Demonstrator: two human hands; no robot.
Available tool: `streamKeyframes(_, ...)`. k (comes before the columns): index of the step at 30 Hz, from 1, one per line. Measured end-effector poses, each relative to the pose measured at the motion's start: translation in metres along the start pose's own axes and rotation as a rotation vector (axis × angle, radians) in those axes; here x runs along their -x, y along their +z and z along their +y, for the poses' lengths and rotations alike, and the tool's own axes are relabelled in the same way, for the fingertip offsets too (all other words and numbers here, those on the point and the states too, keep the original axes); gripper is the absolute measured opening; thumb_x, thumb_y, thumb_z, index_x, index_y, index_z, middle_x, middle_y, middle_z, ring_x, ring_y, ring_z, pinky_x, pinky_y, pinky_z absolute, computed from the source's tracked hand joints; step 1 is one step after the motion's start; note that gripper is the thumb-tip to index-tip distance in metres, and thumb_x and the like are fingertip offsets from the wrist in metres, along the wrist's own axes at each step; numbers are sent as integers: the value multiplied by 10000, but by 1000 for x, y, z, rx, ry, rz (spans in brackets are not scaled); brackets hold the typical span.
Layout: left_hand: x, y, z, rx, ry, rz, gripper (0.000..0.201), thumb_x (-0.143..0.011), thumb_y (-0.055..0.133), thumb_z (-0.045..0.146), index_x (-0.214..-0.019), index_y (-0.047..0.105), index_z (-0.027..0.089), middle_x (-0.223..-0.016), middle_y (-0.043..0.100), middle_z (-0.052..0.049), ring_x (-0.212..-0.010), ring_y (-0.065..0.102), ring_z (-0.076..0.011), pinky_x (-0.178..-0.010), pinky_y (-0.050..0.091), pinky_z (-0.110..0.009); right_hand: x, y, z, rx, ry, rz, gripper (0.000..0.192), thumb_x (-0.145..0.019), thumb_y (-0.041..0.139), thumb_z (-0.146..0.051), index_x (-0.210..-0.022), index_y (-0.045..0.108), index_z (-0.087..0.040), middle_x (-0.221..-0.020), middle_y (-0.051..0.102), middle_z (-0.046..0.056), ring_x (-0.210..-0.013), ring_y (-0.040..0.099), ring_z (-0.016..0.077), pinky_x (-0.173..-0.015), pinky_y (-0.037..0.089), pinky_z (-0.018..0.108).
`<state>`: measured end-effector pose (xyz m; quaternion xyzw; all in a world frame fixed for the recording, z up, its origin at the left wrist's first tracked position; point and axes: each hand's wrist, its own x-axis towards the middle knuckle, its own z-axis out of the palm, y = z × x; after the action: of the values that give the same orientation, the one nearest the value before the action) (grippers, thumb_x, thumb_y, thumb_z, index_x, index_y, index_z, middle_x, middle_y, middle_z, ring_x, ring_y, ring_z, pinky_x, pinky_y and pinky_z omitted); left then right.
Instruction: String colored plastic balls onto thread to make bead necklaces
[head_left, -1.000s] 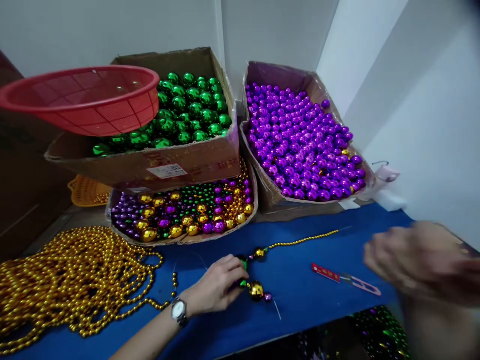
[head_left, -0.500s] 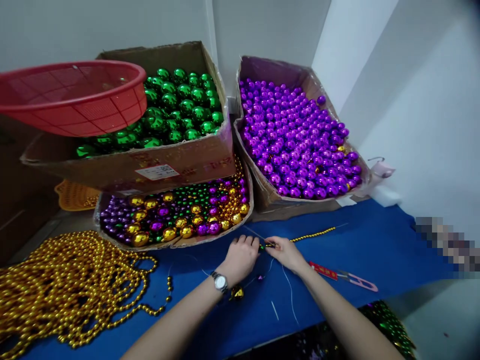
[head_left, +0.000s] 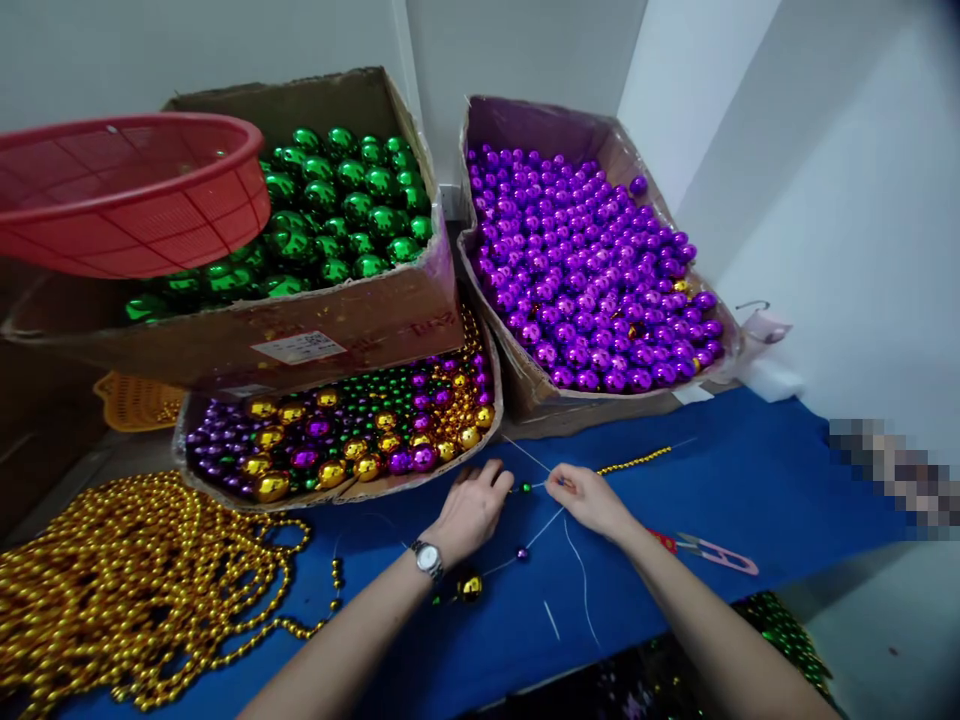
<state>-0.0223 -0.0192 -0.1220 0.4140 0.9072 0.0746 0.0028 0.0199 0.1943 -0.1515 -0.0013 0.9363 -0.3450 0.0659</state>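
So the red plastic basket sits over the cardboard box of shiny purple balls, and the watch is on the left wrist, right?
Not quite: in the head view the red plastic basket sits over the cardboard box of shiny green balls, not purple. The watch is on the left wrist.

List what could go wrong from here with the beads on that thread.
The thread is thin and slack between left hand and right hand; the loose purple bead and gold bead might slide off an open end. The snips lie by the right forearm and could be knocked off the blue table.
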Motion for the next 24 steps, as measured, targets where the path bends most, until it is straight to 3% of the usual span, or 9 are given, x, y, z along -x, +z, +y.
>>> streamKeyframes(3,0,-2,-1,4,-16,33,268,-851,434,109,-1090,470,225,-1150,515,-79,-934,548,-221,-816,458,-364,3,-12,0,7,17,138,255,-919,469,-367,-859,602,-157,-614,541,-28,-570,536,120,-565,412,245)
streamKeyframes(6,-3,2,-3,-4,-70,73,349,-862,434,127,-1202,427,206,-1262,460,-133,-1017,524,-269,-802,474,-400,8,-22,-9,6,22,232,262,-899,463,-385,-981,601,-179,-562,511,-25,-554,529,153,-553,368,254)
streamKeyframes(9,-3,5,-3,62,-93,150,400,-859,477,174,-1254,413,193,-1330,420,-150,-1115,481,-293,-859,468,-423,21,-35,-30,-33,-32,214,281,-919,418,-400,-1022,581,-195,-593,528,-22,-577,543,158,-565,372,249)
streamKeyframes(14,13,-14,12,340,4,231,276,-910,426,287,-1150,523,192,-1112,594,-95,-1000,553,-225,-870,476,-375,48,-67,-77,-221,-141,116,319,-973,299,-408,-1016,555,-222,-583,476,-47,-550,510,119,-550,383,215)
streamKeyframes(16,25,-35,20,421,77,240,258,-901,446,280,-1122,547,194,-1049,625,-84,-947,572,-208,-838,487,-348,57,-76,-91,-384,-146,93,317,-965,322,-433,-1010,543,-211,-563,438,-55,-521,476,109,-526,374,209)
streamKeyframes(19,41,-82,23,454,156,309,273,-869,505,247,-1133,553,195,-1007,645,-82,-900,588,-192,-791,499,-311,64,-77,-101,-553,-119,42,355,-946,343,-480,-1001,544,-193,-569,418,-50,-504,449,105,-492,353,209)
streamKeyframes(22,47,-145,7,377,158,561,264,-852,523,171,-1112,572,181,-1005,653,-91,-923,594,-173,-802,492,-283,64,-64,-105,-639,-70,11,395,-912,383,-535,-1004,555,-191,-609,431,-37,-519,444,107,-497,353,218)
streamKeyframes(24,42,-189,-18,237,96,755,208,-844,536,179,-1040,604,176,-977,665,-88,-907,606,-173,-808,485,-291,62,-52,-106,-701,-42,8,424,-888,403,-570,-1008,559,-194,-603,411,-41,-509,425,105,-483,339,216)
